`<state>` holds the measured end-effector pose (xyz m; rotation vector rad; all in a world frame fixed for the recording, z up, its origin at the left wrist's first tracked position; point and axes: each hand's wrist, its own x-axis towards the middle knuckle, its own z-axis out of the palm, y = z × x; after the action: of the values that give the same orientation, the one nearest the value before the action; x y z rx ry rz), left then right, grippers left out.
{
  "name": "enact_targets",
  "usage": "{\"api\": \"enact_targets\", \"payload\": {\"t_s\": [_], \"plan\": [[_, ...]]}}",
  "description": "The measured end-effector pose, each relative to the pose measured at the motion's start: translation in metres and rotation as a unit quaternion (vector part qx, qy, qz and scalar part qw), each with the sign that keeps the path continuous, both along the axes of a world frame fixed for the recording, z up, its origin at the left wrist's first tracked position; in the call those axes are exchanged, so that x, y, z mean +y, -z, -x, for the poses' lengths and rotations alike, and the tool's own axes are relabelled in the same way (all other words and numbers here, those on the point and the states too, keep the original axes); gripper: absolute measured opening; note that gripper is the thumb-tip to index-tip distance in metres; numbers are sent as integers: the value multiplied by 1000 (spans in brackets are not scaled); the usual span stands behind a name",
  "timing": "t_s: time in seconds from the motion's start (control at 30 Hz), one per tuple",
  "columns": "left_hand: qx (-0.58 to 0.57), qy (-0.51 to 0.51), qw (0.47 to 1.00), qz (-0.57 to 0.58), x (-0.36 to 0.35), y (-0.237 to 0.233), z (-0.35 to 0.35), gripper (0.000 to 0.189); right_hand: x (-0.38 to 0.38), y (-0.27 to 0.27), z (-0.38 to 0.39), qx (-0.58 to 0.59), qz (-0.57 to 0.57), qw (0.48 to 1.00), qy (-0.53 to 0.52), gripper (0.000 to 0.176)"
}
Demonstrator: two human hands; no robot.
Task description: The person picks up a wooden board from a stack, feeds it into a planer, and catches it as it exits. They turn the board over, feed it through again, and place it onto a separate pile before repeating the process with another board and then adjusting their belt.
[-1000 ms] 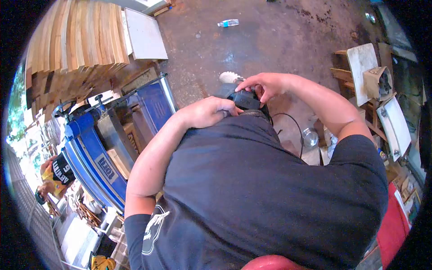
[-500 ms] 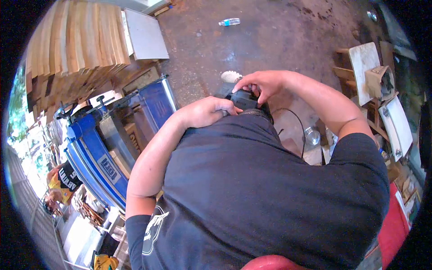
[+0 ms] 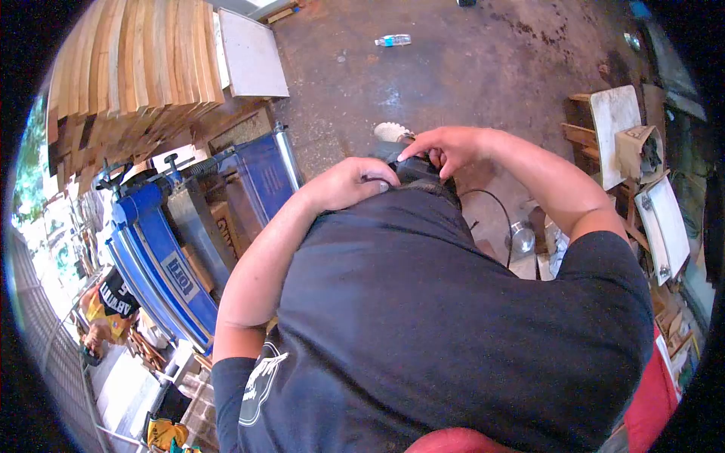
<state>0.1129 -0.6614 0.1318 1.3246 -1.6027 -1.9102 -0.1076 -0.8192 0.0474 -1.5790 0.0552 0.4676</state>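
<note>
At the waist, just past the hem of the black shirt (image 3: 453,279), both hands meet around a dark item (image 3: 414,170), whose shape is hard to make out against dark clothing. My left hand (image 3: 353,183) is curled at its left side, fingertips tucked in at the hem; what they hold is hidden. From the right, my right hand (image 3: 447,149) reaches over it with bent fingers and thumb closed on its upper edge. A light-coloured shoe (image 3: 391,132) shows just beyond the hands.
Stacked boards (image 3: 136,60) and a blue machine (image 3: 166,257) stand at left, with another person (image 3: 109,306) beyond. A bottle (image 3: 393,40) lies on the floor ahead. At right are a white board (image 3: 615,124), an open cardboard box (image 3: 633,151) and a hanging cable (image 3: 502,208).
The view has shifted slightly. The dark item between the hands looked boxy and raised before and now shows less, lower against the clothing. Both hands remain at the waist.
</note>
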Motion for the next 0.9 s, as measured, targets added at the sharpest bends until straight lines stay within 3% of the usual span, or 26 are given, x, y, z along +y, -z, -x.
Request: {"api": "enact_targets", "payload": {"t_s": [0.07, 0.2, 0.3, 0.37, 0.5, 0.57, 0.7, 0.9], "plan": [[-53, -81, 995, -32, 4, 6, -2, 14, 2, -17, -2, 8, 8, 1000, -2, 88], [-75, -18, 997, -23, -2, 13, -1, 12, 3, -17, 2, 6, 68, 997, -28, 84], [-90, -58, 994, 17, -7, 15, 6, 14, 5, -25, 4, 18, 33, 999, 12, 86], [-79, -142, 987, 5, -8, 20, 11, 15, 6, -32, 5, 24, 59, 998, 29, 87], [-72, -74, 995, 4, -17, 21, 13, 15, 5, -22, 16, 19, 93, 994, 57, 84], [-41, -44, 989, 137, -19, 21, 15, 15, 7, -31, 20, 26, 87, 993, 81, 83], [-38, -43, 994, 92, -18, 12, 13, 13, 6, -32, 24, 21, 61, 989, 130, 80], [-29, -44, 997, 64, -16, 10, 8, 11, -5, -54, 7, 47, 60, 993, 91, 80]]}}
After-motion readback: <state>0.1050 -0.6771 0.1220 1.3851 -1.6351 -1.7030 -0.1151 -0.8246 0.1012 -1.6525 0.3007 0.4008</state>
